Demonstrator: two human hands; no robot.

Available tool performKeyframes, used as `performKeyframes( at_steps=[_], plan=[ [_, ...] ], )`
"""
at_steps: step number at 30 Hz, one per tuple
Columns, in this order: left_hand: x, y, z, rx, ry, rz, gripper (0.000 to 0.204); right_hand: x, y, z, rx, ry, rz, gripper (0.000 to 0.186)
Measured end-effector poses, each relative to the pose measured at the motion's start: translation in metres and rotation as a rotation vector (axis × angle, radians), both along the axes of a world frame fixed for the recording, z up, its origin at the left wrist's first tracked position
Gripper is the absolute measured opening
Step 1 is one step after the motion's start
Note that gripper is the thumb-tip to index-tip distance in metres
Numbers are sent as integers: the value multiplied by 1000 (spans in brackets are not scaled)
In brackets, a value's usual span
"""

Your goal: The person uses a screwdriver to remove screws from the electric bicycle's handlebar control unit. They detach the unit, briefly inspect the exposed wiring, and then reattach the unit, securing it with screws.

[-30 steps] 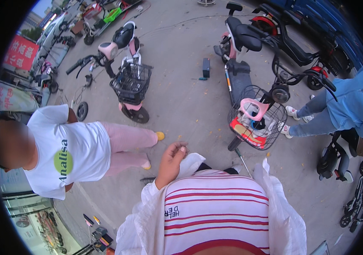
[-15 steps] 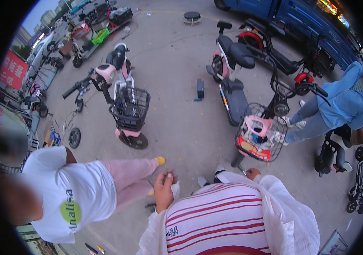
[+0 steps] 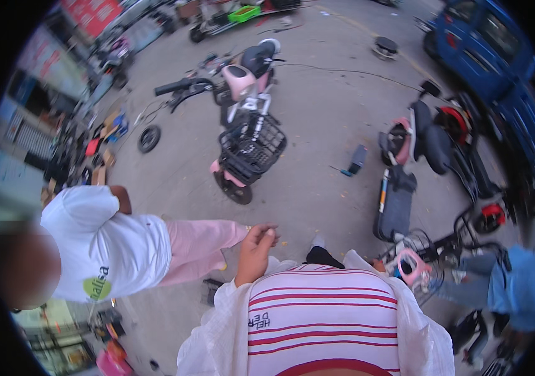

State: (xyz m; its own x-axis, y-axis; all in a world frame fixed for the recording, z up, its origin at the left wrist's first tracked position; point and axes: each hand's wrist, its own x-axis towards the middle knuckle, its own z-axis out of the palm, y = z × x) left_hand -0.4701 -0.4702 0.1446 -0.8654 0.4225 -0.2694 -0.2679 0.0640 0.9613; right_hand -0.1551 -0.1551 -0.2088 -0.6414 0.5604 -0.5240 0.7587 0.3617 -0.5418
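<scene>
My left hand point(image 3: 256, 252) is held up in front of my chest. Its fingers are curled toward the thumb, and whatever may be between them cannot be seen. Only a small bit of my right hand point(image 3: 378, 266) shows past the white sleeve, its fingers hidden. Close by it are the wire basket point(image 3: 427, 294) and pink ring-shaped cover point(image 3: 412, 268) on the front of an electric scooter point(image 3: 396, 203) with a black footboard. Farther left stands a pink and white electric scooter point(image 3: 242, 78) with a black front basket point(image 3: 253, 145).
A person in a white T-shirt point(image 3: 101, 238) stands at my left, one in a blue shirt point(image 3: 524, 282) at my right. A dark box point(image 3: 358, 160) and a loose wheel point(image 3: 149, 138) lie on the ground. A blue truck point(image 3: 499, 56) stands at far right.
My view has swung right and shifted, so the basket scooter appears more central and the other scooter farther right. My right hand, earlier by a thin metallic thing, is now mostly hidden.
</scene>
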Motion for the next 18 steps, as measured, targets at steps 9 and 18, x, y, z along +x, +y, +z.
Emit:
performKeyframes(
  at_steps=[9, 18],
  plan=[
    [-43, 6, -31, -81, -43, 161, 27, -124, 73, 57, 97, -78, -161, 36],
    [-103, 56, -36, 26, -124, -334, 26, 3, -92, 42, -28, -150, -632, 34]
  ],
)
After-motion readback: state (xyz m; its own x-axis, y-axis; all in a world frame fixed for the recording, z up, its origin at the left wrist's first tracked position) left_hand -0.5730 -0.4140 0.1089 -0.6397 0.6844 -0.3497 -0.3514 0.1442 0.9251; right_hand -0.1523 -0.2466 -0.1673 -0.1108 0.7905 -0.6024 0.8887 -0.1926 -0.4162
